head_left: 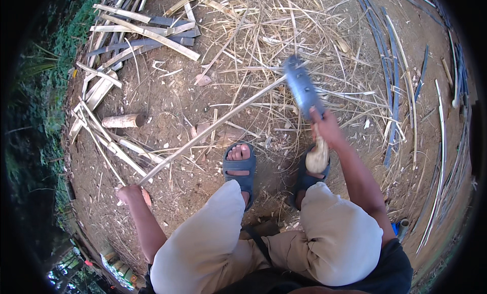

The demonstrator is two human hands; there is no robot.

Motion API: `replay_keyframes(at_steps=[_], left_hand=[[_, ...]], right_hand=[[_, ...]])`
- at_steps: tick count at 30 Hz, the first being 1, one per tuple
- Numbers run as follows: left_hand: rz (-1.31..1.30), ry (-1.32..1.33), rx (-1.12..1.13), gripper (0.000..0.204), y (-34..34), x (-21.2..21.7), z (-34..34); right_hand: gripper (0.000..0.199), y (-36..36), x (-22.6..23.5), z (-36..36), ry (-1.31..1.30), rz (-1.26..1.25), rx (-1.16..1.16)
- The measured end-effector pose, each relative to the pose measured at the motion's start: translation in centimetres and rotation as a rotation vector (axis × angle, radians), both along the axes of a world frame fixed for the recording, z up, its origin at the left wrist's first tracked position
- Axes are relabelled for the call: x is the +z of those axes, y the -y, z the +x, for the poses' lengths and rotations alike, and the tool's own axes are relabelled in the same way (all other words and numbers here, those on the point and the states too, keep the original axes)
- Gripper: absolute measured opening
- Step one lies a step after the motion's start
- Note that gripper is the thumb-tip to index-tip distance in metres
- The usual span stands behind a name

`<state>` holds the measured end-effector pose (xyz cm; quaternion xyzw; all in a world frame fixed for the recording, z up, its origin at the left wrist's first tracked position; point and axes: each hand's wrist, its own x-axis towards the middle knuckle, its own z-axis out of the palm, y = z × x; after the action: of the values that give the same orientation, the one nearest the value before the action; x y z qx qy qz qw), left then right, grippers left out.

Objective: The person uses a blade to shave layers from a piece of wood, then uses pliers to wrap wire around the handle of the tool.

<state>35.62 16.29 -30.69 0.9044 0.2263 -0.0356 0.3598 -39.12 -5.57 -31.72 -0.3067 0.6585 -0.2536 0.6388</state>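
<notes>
My left hand (131, 193), at the left beside my knee, is closed around the near end of a long thin bamboo strip (213, 127). The strip slants up and away to the right. At its far end is the broad metal blade of a machete (300, 86), smeared by motion; whether the two touch I cannot tell. Close to the blade, my right hand (328, 129) grips the machete, and its pale wooden handle (317, 159) extends below the hand, over my right foot.
Sandalled feet (239, 167) rest on bare soil between my knees. Shavings (269, 35) litter the ground ahead. Split strips (152, 35) pile up at the far left, near a short log (123, 121). Dark strips (393, 81) lie along the right side.
</notes>
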Motion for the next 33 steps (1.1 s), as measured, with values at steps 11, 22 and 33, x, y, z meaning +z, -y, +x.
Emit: replay_keyframes(at_steps=[11, 22, 33], left_hand=[[-0.996, 0.123, 0.142, 0.051, 4.4, 4.0, -7.6], [-1.004, 0.207, 0.106, 0.034, 5.7, 5.6, -11.5], [-0.971, 0.154, 0.2, 0.042, 7.2, 5.4, -17.4]], right_hand=[[0.038, -0.4, 0.5, 0.8, 0.013, 0.067, -0.077], [0.048, -0.3, 2.2, 3.3, -0.005, 0.093, 0.073], [0.043, -2.4, 2.7, 4.5, 0.018, 0.093, 0.152]])
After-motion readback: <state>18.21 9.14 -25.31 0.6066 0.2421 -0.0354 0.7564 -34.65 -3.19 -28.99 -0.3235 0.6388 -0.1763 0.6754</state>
